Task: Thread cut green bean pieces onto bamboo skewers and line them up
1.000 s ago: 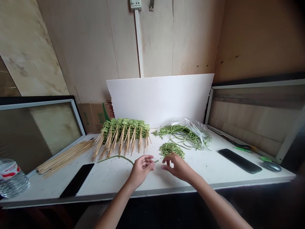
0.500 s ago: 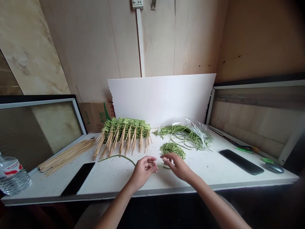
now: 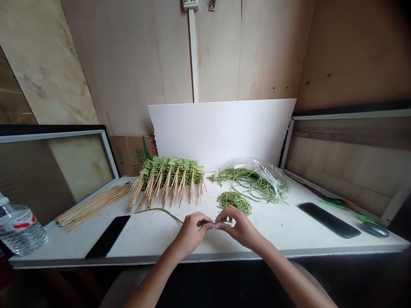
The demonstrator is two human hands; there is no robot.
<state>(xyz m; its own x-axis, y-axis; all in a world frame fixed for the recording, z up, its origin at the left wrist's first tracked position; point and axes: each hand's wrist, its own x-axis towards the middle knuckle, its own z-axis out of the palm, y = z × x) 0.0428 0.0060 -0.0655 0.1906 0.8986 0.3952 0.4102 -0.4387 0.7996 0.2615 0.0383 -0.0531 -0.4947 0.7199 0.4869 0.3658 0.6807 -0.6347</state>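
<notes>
A long green bean (image 3: 162, 209) runs across the table into my left hand (image 3: 192, 231), whose fingers are closed on it. My right hand (image 3: 236, 223) pinches the same bean close to its end, fingertips almost touching those of the left. Just behind the right hand is a heap of short cut bean pieces (image 3: 234, 201). Farther back, whole long beans (image 3: 244, 177) spill from a clear plastic bag (image 3: 272, 179). To the left, stacked skewers of bean pieces (image 3: 173, 169) lie with their bare stick ends pointing toward me.
Bare wooden skewers (image 3: 93, 205) lie at the left, near a black phone (image 3: 108, 236) and a water bottle (image 3: 22, 226). At right are a dark phone (image 3: 329, 220), a mouse (image 3: 373, 229) and green-handled scissors (image 3: 366, 218). A white board (image 3: 221, 132) stands behind.
My hands have come together, and the fingers of both have closed on the bean. The right hand was loosely open before. The view has shifted slightly.
</notes>
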